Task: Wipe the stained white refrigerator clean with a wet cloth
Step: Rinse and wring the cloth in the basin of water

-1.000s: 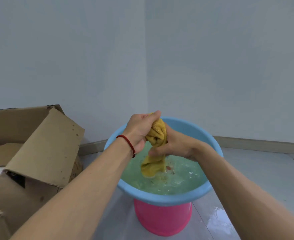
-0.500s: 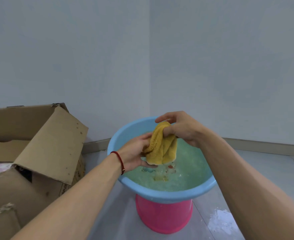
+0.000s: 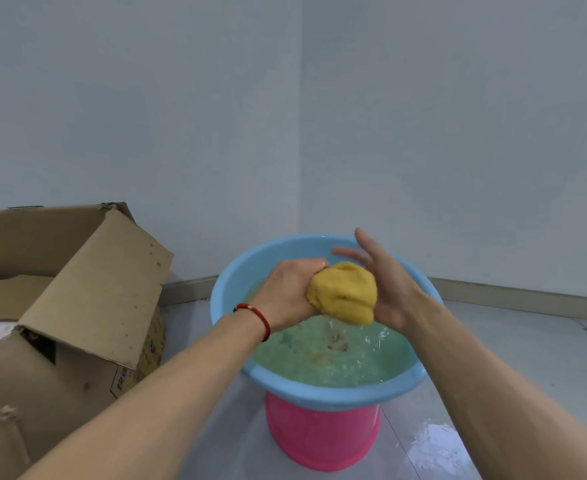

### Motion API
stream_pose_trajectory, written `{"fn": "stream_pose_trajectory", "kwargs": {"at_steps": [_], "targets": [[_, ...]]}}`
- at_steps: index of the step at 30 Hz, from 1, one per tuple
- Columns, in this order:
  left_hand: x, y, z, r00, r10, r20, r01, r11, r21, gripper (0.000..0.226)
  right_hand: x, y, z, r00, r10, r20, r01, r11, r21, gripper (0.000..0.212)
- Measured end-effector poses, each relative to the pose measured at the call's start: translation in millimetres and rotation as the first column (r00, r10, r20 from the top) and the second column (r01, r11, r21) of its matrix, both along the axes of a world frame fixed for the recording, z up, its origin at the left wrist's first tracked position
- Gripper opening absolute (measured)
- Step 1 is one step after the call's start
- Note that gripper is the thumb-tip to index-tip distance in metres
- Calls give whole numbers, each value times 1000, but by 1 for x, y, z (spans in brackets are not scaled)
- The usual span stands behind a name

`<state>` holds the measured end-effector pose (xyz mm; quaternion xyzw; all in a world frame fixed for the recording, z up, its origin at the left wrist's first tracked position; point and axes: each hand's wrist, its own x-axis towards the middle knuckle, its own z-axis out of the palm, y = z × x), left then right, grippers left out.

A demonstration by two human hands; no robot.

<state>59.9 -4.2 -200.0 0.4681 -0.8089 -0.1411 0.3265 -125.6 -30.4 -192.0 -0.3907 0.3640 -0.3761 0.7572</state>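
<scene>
A wet yellow cloth (image 3: 342, 293) is bunched into a ball above a light blue basin (image 3: 229, 282) of greenish, cloudy water. My left hand (image 3: 290, 292), with a red string bracelet at the wrist, grips the cloth's left side. My right hand (image 3: 385, 282) presses its palm against the cloth's right side, with the fingers straight and spread upward. Water drips from the cloth into the basin. The refrigerator is not in view.
The basin sits on an upturned pink bucket (image 3: 321, 436) in a room corner. An open cardboard box (image 3: 87, 306) stands close on the left. The grey tiled floor has a wet patch (image 3: 434, 445) at the lower right. Pale walls rise behind.
The cloth went from a twisted, hanging strip to a tight ball. My right hand let go of its pinch and now lies flat against the ball; my left hand squeezes it.
</scene>
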Motion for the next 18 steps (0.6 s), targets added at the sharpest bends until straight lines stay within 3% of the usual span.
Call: {"fn": "stream_pose_trajectory", "kwargs": {"at_steps": [3, 5, 7, 8, 10, 12, 14, 15, 16, 18], "targets": [[4, -12, -15, 966, -15, 257, 114, 920, -376, 21, 9, 11, -17, 869, 489, -69, -476, 867, 147, 107], [12, -17, -24, 936, -20, 352, 184, 881, -437, 17, 10, 16, -17, 757, 609, -235, -597, 792, 127, 97], [21, -20, -29, 861, -21, 508, 252, 885, -391, 28, 16, 19, -14, 699, 534, -476, -575, 815, 71, 73], [25, -21, -27, 806, -8, 592, 239, 919, -313, 29, 21, 17, -16, 630, 428, -647, -556, 831, 9, 59], [22, -17, -17, 732, 17, 681, 72, 992, -103, 27, 35, 14, -20, 352, 94, -931, -582, 801, -139, 32], [10, -13, -8, 731, 34, 682, -154, 981, 115, 27, 47, 13, -23, 146, -180, -973, -634, 738, -232, 18], [-2, -12, -8, 868, 28, 497, -272, 863, 427, 25, 49, 12, -24, 44, -330, -943, -686, 676, -269, 16], [-6, -13, -10, 929, 38, 368, -268, 753, 601, 25, 47, 12, -25, 14, -388, -922, -718, 637, -279, 22], [-7, -15, -12, 966, 54, 254, -230, 637, 736, 26, 44, 12, -26, -3, -444, -896, -747, 597, -293, 26], [-7, -17, -11, 994, 73, 84, -109, 487, 867, 25, 40, 11, -28, -8, -542, -840, -781, 528, -333, 24]]}}
